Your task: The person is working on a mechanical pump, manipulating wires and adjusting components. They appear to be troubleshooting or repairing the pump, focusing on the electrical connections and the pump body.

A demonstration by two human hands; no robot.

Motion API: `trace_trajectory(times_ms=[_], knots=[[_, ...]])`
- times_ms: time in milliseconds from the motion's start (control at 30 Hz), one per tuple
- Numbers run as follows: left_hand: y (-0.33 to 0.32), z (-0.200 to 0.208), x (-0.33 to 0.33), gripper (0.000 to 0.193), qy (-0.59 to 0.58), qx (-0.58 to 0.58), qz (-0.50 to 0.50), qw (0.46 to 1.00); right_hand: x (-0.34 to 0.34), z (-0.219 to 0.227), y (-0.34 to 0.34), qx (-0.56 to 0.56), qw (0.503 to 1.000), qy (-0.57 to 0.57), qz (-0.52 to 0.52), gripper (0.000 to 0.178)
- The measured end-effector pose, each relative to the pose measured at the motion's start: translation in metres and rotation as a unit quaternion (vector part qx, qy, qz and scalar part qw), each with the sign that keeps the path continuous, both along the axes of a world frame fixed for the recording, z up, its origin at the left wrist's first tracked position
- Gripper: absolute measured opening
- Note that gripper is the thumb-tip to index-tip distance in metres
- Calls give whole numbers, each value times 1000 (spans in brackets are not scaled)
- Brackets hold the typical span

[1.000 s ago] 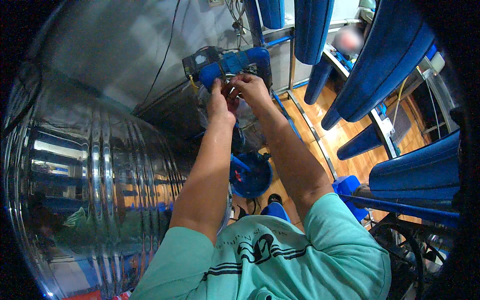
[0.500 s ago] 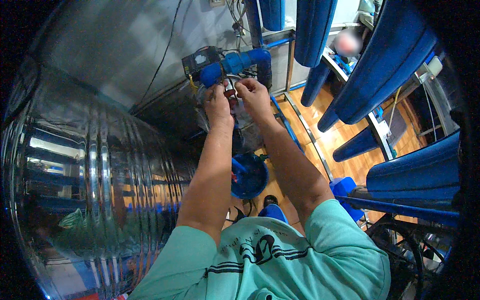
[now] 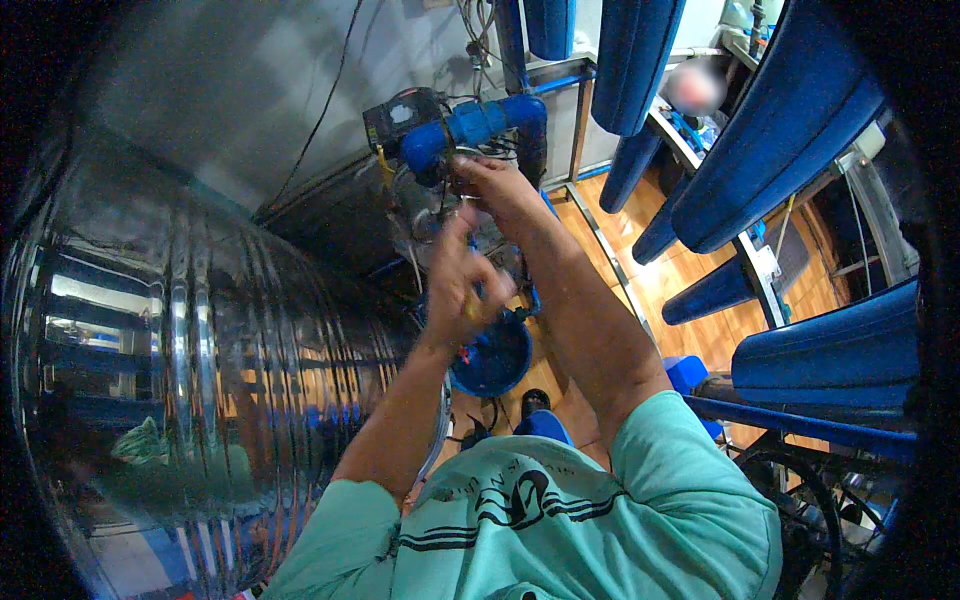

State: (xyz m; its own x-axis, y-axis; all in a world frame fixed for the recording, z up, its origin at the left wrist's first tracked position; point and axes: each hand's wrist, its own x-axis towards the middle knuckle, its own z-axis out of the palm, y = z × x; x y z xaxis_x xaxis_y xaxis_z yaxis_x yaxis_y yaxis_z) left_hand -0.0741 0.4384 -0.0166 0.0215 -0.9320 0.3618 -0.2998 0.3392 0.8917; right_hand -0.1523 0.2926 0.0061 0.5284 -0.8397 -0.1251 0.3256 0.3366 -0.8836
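Note:
My right hand (image 3: 492,182) is up under the blue pipe elbow (image 3: 425,148), its fingers bent together at a small part that they hide. Lower and nearer to me is my left hand (image 3: 468,280), smeared by motion, with thumb and fingers apart and no held object visible. The elbow joins a blue pipe coupling (image 3: 478,122) that runs right to a second bend. Beside the elbow, on its left, sits a dark boxy device (image 3: 405,112). Below my hands stands a round blue tub (image 3: 495,362), partly covered by my left hand and wrist.
A large shiny ribbed metal tank (image 3: 210,350) fills the left side. Thick blue cylinders (image 3: 775,130) hang across the right, over a metal frame (image 3: 615,250) and wood-toned floor. Cables (image 3: 472,40) run down the back wall. A person with a blurred head (image 3: 696,88) is at the far right.
My left hand has come away from the part under the elbow and moved down toward me, fingers spreading. My right hand stays below the elbow, shifted slightly left.

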Motion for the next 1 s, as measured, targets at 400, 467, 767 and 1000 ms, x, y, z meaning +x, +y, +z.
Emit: trace_trajectory(times_ms=[400,467,767,1000], knots=[[-23,17,25,39,-185,-26,267,945,-21,-39,-31,-252,937,205,-131,23],[-48,15,33,36,-211,19,277,937,-12,-56,-39,-300,912,238,-145,24],[-95,-8,36,23,-214,-13,327,920,-14,-47,-19,-424,815,364,-155,20],[-87,-3,48,19,-130,-10,265,955,-22,-34,16,-519,766,343,-160,14]])
